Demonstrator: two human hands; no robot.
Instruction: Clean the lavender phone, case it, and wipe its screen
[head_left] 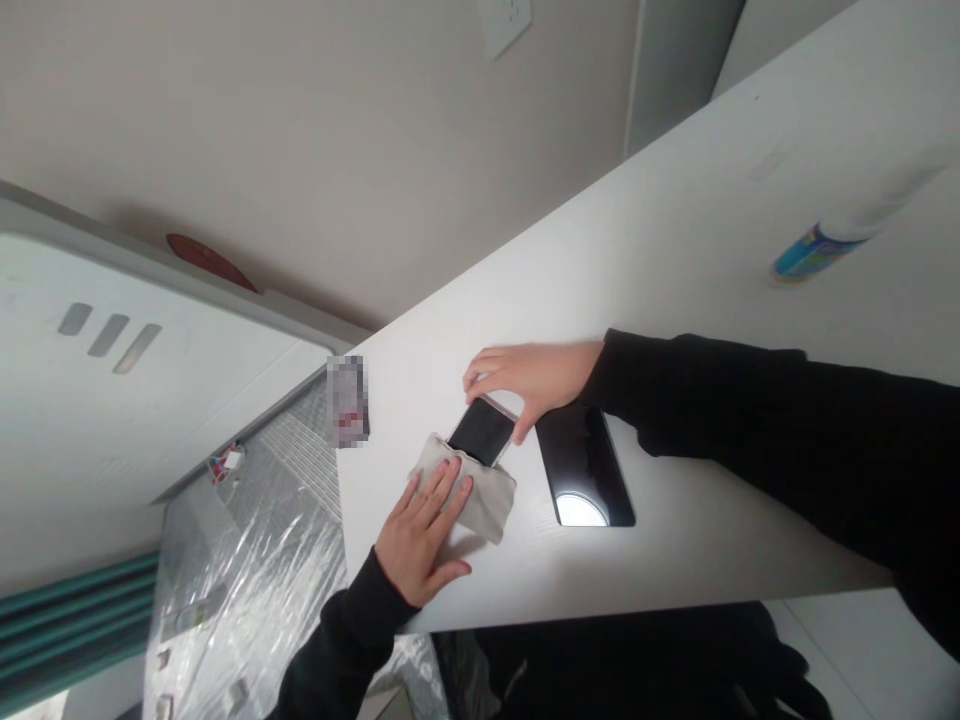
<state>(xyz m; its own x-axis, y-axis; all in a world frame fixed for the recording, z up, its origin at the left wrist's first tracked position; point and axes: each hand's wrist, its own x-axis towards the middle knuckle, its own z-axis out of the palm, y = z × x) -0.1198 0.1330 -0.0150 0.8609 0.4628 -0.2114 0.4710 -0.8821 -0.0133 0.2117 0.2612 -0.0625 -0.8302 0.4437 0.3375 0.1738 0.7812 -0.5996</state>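
Note:
A small phone with a dark screen lies on the white table, its lower end on a grey cloth. My left hand lies flat on the cloth with fingers stretched out, the fingertips touching the phone's lower edge. My right hand comes in from the right and pinches the phone's upper end between fingers and thumb. Both arms wear black sleeves.
A larger black glossy device lies flat just right of the phone, partly under my right wrist. A blurred blue-and-white bottle stands at the far right. A small blurred card sits at the table's left edge, with plastic-wrapped items beyond.

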